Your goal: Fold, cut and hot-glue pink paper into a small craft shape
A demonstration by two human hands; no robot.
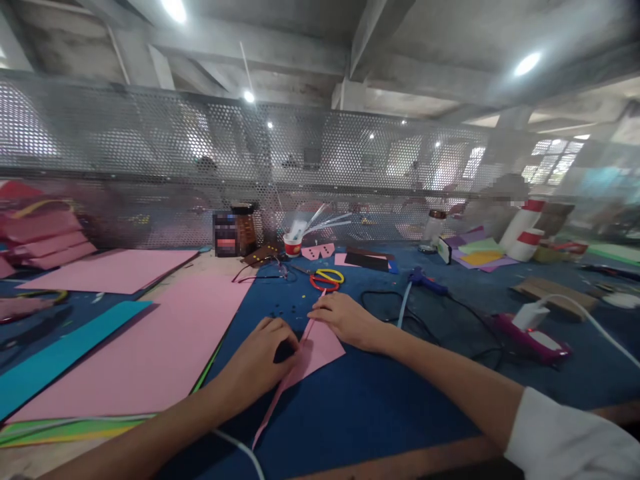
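Observation:
A small piece of pink foam sheet (320,350) lies on the blue table cover (380,407), folded along a long crease that runs toward me. My left hand (260,357) rests on its left side with fingers curled, pinching the fold. My right hand (345,319) presses down on the sheet's upper edge, fingers bent and together. Red and yellow scissors (326,277) lie just beyond the right hand.
Large pink sheets (150,347), a teal sheet (55,360) and green sheets lie to the left. A blue glue gun (425,281) with black cords, a purple device (530,337) with a white plug, jars (245,230) and a red cup (292,247) stand before a perforated metal screen.

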